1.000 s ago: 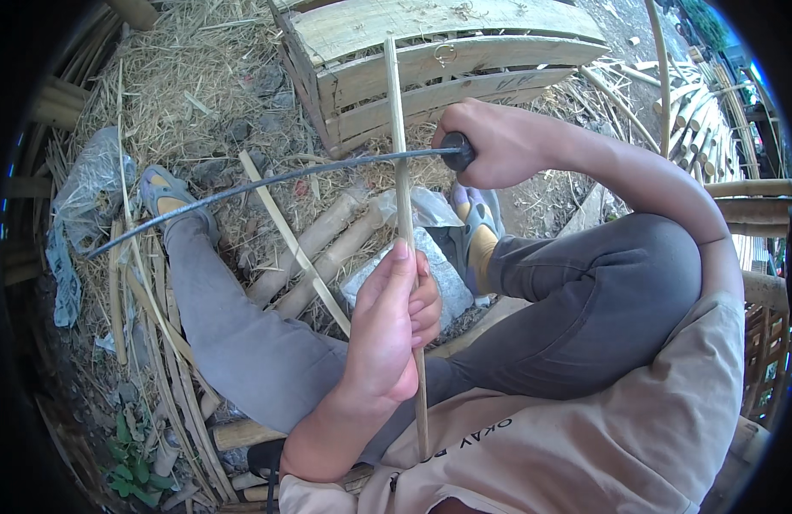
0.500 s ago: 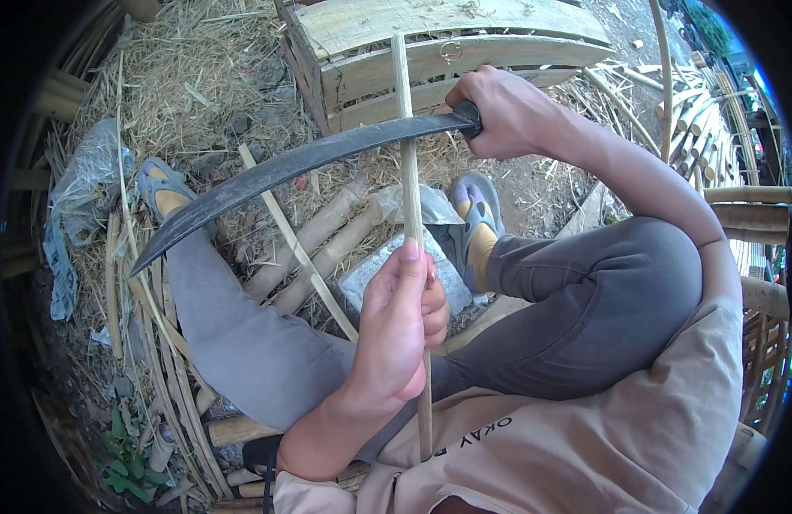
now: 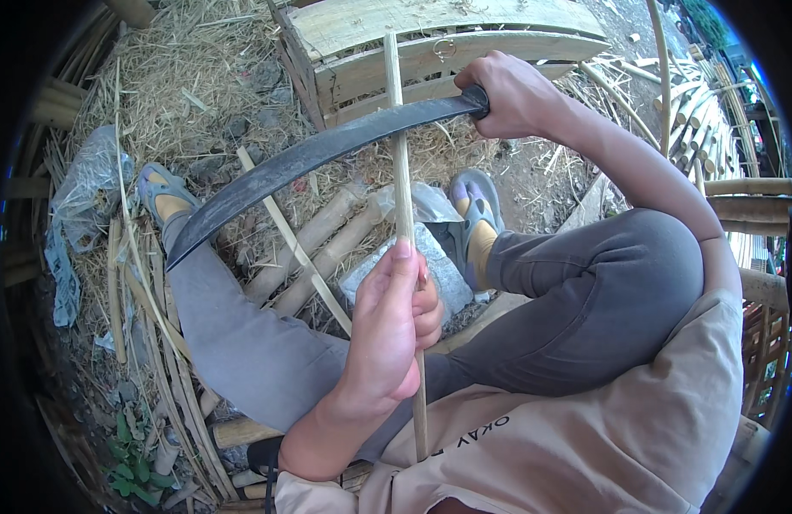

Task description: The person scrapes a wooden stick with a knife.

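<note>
My left hand (image 3: pixel 386 321) is closed around a slim, pale bamboo strip (image 3: pixel 402 188), thumb lying along its upper side. The strip points away from me, its near end against the front of my shirt. At the upper right, my right hand (image 3: pixel 512 96) grips a long curved machete (image 3: pixel 302 161) by its handle, which the fingers mostly hide. The dark blade runs leftward across the strip, beyond my left hand, and its tip hangs over my left shin. Whether the edge touches the strip, I cannot tell.
A slatted wooden crate (image 3: pixel 465 56) stands ahead among straw and shavings. A pale block (image 3: pixel 443 287) and bamboo poles (image 3: pixel 315 248) lie between my feet, beside another strip (image 3: pixel 293 244). Cut bamboo (image 3: pixel 692 120) is piled at the far right; a plastic bag (image 3: pixel 92 188) lies left.
My right hand and the machete have moved slightly away from me and to the right along the strip. The strip's far end has shifted a little left, and my left hand keeps its hold.
</note>
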Motion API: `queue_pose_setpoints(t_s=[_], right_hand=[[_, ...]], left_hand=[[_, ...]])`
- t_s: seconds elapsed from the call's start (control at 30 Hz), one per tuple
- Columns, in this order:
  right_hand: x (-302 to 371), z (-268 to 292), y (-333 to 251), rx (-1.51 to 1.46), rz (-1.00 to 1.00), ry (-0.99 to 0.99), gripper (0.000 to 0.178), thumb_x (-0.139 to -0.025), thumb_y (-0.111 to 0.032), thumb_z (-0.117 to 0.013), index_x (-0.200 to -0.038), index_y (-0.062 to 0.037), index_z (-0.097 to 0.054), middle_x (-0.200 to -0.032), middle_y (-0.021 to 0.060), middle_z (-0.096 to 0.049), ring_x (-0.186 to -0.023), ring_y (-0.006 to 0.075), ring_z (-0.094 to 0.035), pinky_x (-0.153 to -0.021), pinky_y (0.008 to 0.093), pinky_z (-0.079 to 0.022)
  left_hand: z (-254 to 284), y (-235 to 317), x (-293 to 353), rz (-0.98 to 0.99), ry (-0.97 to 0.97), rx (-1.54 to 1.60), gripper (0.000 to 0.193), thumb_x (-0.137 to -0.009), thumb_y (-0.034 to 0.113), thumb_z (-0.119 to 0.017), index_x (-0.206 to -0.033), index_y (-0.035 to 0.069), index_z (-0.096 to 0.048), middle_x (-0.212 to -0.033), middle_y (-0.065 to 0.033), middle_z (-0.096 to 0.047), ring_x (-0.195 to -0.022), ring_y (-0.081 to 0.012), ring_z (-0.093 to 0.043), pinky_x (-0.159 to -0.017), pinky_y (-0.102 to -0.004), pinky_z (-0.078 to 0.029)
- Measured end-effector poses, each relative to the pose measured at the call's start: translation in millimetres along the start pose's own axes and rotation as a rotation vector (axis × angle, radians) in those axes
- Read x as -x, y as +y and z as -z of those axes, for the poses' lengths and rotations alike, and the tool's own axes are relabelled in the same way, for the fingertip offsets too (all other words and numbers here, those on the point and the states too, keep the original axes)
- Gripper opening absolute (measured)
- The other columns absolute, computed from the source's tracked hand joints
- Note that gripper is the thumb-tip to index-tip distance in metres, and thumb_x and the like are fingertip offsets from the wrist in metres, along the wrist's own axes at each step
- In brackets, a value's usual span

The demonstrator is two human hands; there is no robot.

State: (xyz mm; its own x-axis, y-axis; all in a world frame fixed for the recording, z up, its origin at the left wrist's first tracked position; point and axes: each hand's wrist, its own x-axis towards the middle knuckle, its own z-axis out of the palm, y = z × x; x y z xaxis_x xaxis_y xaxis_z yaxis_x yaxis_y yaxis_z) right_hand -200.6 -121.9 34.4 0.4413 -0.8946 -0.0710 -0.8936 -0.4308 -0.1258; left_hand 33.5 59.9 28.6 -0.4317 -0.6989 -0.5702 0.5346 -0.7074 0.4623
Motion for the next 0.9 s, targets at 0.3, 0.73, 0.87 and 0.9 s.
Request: queue_pose_setpoints(t_s=[0.3, 0.73, 0.87, 0.9], right_hand=[[6, 1, 34, 0.056, -0.090, 0.059, 0.041, -0.062, -0.006, -0.066, -0.101, 0.0059, -0.072, -0.086, 0.0238, -0.071, -0.081, 0.0368, -0.071, -0.079, 0.0421, -0.057], [12, 3, 39, 0.027, -0.087, 0.053, 0.032, -0.066, -0.004, -0.061, -0.094, 0.0060, -0.072, -0.079, 0.0243, -0.069, -0.075, 0.0366, -0.069, -0.075, 0.0428, -0.055], [15, 7, 12, -0.100, 0.030, -0.062, 0.021, -0.064, -0.003, -0.061, -0.082, 0.0035, -0.070, -0.069, 0.0244, -0.064, -0.070, 0.0415, -0.066, -0.067, 0.0462, -0.053], [14, 7, 5, -0.114, 0.051, -0.052, 0.023, -0.063, -0.004, -0.061, -0.083, 0.0028, -0.070, -0.070, 0.0235, -0.065, -0.071, 0.0409, -0.067, -0.067, 0.0459, -0.055]], left_hand=[[2, 2, 1, 0.001, -0.004, 0.020, 0.031, -0.110, 0.039, -0.039, -0.094, 0.015, -0.049, -0.063, 0.0089, -0.030, -0.047, -0.0004, -0.020, -0.040, -0.0190, -0.015], [4, 1, 0, 0.007, -0.008, 0.033, 0.030, -0.110, 0.038, -0.039, -0.093, 0.015, -0.048, -0.062, 0.0092, -0.029, -0.048, -0.0008, -0.020, -0.040, -0.0187, -0.016], [2, 1, -2, 0.018, -0.002, 0.026, 0.031, -0.110, 0.039, -0.039, -0.093, 0.015, -0.048, -0.062, 0.0092, -0.029, -0.047, -0.0009, -0.020, -0.040, -0.0187, -0.016], [1, 1, -2, 0.023, -0.005, 0.022, 0.031, -0.110, 0.039, -0.039, -0.093, 0.015, -0.048, -0.062, 0.0092, -0.029, -0.047, -0.0009, -0.020, -0.040, -0.0187, -0.016]])
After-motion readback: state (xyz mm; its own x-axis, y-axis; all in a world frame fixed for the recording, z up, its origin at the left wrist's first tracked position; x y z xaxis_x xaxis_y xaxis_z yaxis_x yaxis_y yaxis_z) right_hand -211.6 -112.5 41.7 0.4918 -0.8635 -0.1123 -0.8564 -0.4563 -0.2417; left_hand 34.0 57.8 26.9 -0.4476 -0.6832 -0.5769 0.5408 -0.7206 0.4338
